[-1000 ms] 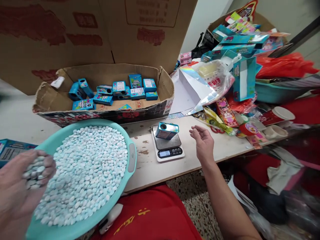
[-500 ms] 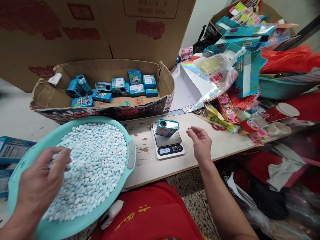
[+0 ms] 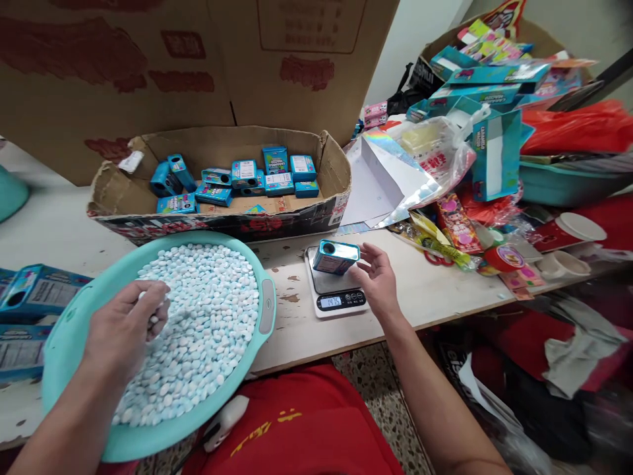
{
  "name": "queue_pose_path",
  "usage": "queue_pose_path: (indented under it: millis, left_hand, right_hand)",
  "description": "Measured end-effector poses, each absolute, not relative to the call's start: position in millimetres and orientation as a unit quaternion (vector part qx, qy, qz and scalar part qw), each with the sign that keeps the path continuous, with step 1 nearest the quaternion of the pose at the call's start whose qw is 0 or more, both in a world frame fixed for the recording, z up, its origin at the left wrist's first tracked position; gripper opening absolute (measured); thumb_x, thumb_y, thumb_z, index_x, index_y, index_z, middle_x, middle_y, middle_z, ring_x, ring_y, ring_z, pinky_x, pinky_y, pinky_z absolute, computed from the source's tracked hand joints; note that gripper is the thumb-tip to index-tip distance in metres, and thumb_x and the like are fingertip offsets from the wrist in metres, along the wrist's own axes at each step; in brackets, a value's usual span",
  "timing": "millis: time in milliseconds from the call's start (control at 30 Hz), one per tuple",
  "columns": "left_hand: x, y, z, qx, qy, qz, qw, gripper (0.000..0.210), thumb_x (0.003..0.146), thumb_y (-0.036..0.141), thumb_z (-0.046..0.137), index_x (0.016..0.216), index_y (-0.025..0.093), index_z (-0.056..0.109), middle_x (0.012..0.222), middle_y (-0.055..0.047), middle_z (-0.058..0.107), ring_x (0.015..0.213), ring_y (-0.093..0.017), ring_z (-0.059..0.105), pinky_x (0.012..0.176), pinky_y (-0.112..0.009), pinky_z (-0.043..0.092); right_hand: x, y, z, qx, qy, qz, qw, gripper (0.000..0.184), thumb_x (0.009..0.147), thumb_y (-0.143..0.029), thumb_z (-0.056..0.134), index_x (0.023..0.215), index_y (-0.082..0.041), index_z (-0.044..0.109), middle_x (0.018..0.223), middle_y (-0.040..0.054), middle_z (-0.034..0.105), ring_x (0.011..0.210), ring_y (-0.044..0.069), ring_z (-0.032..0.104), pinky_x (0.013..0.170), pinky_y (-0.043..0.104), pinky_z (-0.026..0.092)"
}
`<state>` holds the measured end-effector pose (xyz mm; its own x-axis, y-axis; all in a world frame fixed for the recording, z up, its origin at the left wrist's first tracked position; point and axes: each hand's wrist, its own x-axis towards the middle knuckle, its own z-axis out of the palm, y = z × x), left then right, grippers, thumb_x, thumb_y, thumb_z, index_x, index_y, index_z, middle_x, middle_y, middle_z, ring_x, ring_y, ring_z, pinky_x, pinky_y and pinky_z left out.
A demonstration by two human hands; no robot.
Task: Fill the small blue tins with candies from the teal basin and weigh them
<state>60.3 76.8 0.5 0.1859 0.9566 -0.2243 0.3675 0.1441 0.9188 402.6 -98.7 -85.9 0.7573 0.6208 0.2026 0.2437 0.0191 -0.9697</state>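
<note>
A turquoise basin (image 3: pixel 270 310) holds a heap of small white and pale blue candies (image 3: pixel 208 316). Above them my left hand (image 3: pixel 123 323) is closed around a few candies, some showing between its fingers. On a small white digital scale (image 3: pixel 341 303) rests a blue box (image 3: pixel 336 257) with a round dark hole at one end. The display digits look like 1475. My right hand (image 3: pixel 378 280) is at the right end of that box, fingers bent and apart; whether the fingertips touch it I cannot tell.
Behind the basin stands a low cardboard carton (image 3: pixel 222 227) with several blue boxes in it. More blue boxes (image 3: pixel 44 293) are at the left edge. To the right lie a clear plastic bag (image 3: pixel 440 145), flattened blue packaging and a paper cup (image 3: pixel 568 231).
My right hand has moved left to the box on the scale. My left hand stays over the candies, fingers still curled. The view has shifted slightly left.
</note>
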Motion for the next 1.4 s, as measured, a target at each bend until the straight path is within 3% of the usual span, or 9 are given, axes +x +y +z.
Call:
queue_pose_path:
  millis: [67,167,367,667,1067,1167,1233,1300,1400]
  left_hand:
    - [61,77,2,0.409,0.504,0.326,0.688,0.015,0.08,0.026,0.053,0.069,0.018,0.045,0.051,0.006,0.033,0.039,-0.005,0.028,0.035,-0.015,0.018]
    - [64,78,9,0.264,0.46,0.346,0.774,0.017,0.083,0.021,0.044,0.066,0.017,0.043,0.055,0.003,0.042,0.036,-0.004,0.029,0.032,-0.014,0.017]
    - [94,66,52,0.245,0.369,0.488,0.752,0.026,0.082,0.03,0.054,0.062,0.017,0.044,0.052,0.004,0.044,0.035,-0.003,0.033,0.032,-0.014,0.019]
    - [113,59,59,0.405,0.386,0.597,0.575,0.038,0.078,0.045,0.063,0.058,0.016,0.048,0.045,0.005,0.042,0.052,-0.012,0.056,0.057,-0.023,0.047]
    - [110,61,66,0.478,0.382,0.524,0.592,0.03,0.082,0.045,0.058,0.071,0.017,0.052,0.051,0.006,0.034,0.042,-0.005,0.032,0.038,-0.017,0.021]
    - [92,66,59,0.542,0.423,0.508,0.518,0.029,0.084,0.047,0.052,0.077,0.019,0.054,0.057,0.003,0.042,0.049,-0.008,0.042,0.043,-0.018,0.031]
    - [69,69,42,0.679,0.459,0.409,0.402,0.03,0.082,0.049,0.053,0.089,0.021,0.06,0.082,-0.003,0.06,0.079,-0.016,0.058,0.064,-0.025,0.047]
    - [42,69,16,0.803,0.463,0.277,0.254,0.041,0.076,0.051,0.06,0.107,0.025,0.061,0.115,-0.006,0.06,0.112,-0.025,0.051,0.094,-0.039,0.043]
    - [8,63,-24,0.841,0.482,0.209,0.132,0.046,0.081,0.053,0.052,0.117,0.026,0.057,0.123,-0.007,0.058,0.118,-0.028,0.048,0.104,-0.049,0.033]
  right_hand:
    - [395,-85,-73,-0.695,-0.345,0.172,0.607,0.049,0.068,-0.038,0.076,0.109,-0.021,0.056,0.106,0.006,0.064,0.095,0.022,0.06,0.083,0.037,0.049]
    - [370,-66,-41,-0.669,-0.382,0.186,0.61,0.036,0.07,-0.038,0.075,0.096,-0.02,0.059,0.085,0.0011,0.064,0.078,0.018,0.06,0.073,0.032,0.049]
    - [282,-34,17,-0.575,-0.582,0.23,0.528,0.032,0.073,-0.033,0.076,0.099,-0.023,0.06,0.09,0.0004,0.064,0.081,0.018,0.06,0.073,0.029,0.047]
    - [227,-9,16,-0.582,-0.638,0.202,0.461,0.03,0.075,-0.03,0.074,0.1,-0.021,0.06,0.093,0.0036,0.063,0.086,0.022,0.058,0.076,0.032,0.045]
    - [230,-10,15,-0.565,-0.622,0.233,0.49,0.033,0.072,-0.034,0.076,0.098,-0.023,0.061,0.096,0.0032,0.065,0.088,0.023,0.059,0.077,0.033,0.046]
    - [247,-22,13,-0.557,-0.574,0.283,0.53,0.034,0.071,-0.036,0.077,0.098,-0.024,0.061,0.092,0.001,0.065,0.084,0.02,0.061,0.076,0.031,0.048]
    - [271,-36,7,-0.572,-0.512,0.297,0.568,0.035,0.071,-0.036,0.076,0.1,-0.025,0.059,0.091,-0.0002,0.065,0.082,0.019,0.061,0.074,0.03,0.049]
    - [301,-51,-5,-0.607,-0.442,0.269,0.603,0.038,0.071,-0.036,0.076,0.101,-0.025,0.057,0.09,-0.0001,0.065,0.08,0.019,0.062,0.073,0.03,0.051]
    - [349,-69,-36,-0.664,-0.365,0.196,0.623,0.039,0.071,-0.04,0.075,0.101,-0.023,0.056,0.088,0.0015,0.065,0.078,0.02,0.062,0.072,0.032,0.051]
